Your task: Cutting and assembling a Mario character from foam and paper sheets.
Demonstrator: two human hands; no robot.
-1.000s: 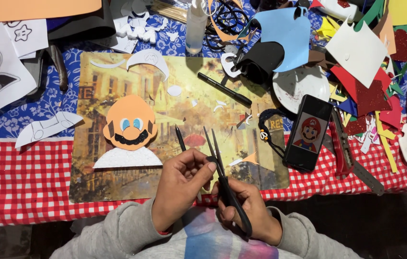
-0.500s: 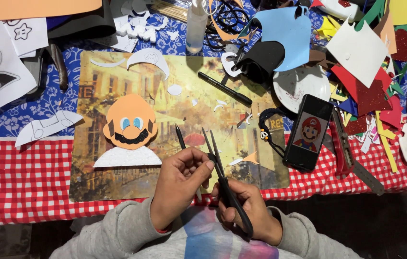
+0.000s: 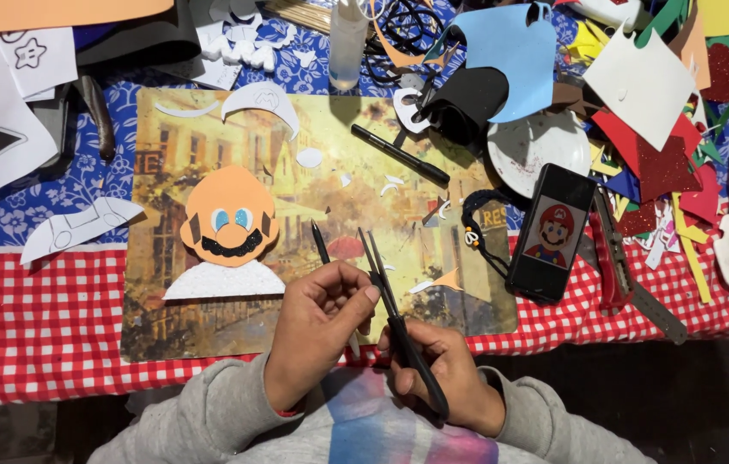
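My right hand (image 3: 450, 378) grips black scissors (image 3: 392, 301) by the handles, with the blades slightly apart and pointing away from me. My left hand (image 3: 317, 331) is closed beside the blades, its fingertips pinching a small pale scrap (image 3: 353, 344) that the fingers mostly hide. Both hands hover over the near edge of a picture placemat (image 3: 321, 180). On the mat's left lies an orange foam face (image 3: 228, 219) with blue eyes and a black moustache, above a white foam piece (image 3: 225, 282). A thin black pencil (image 3: 320, 241) lies just beyond my left hand.
A phone (image 3: 552, 232) showing a cartoon character lies right of the mat, with pliers (image 3: 615, 258) beside it. A black marker (image 3: 399, 155), a glue bottle (image 3: 348, 43), a white plate (image 3: 536, 146) and several coloured foam scraps (image 3: 665, 129) crowd the back right. Paper cut-outs (image 3: 81, 225) lie left.
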